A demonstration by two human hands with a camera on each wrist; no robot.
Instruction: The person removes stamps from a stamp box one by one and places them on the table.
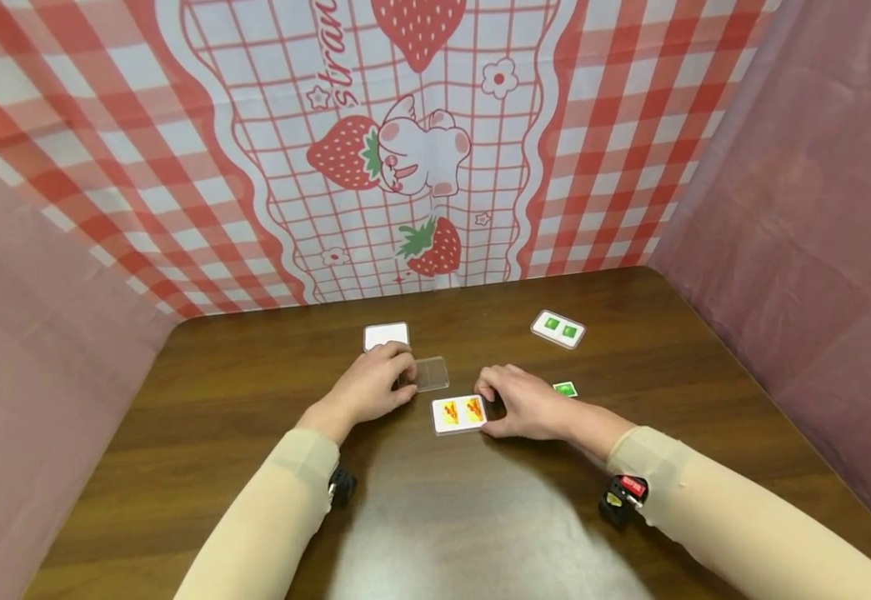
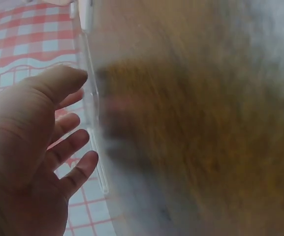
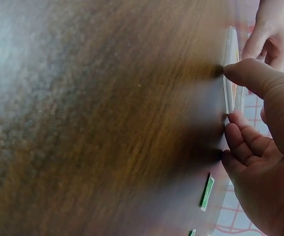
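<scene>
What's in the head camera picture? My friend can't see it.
The right hand grips a white card with two orange pictures on a brown table; the left hand is by a clear plastic piece. Nearby are a plain white card and cards with green pictures; strawberry cloth hangs behind.

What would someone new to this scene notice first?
Likely the strawberry-print checked cloth behind the table. Then the white card with two orange pictures, near the table's middle at the right hand, and the card with two green squares farther back, right.
</scene>
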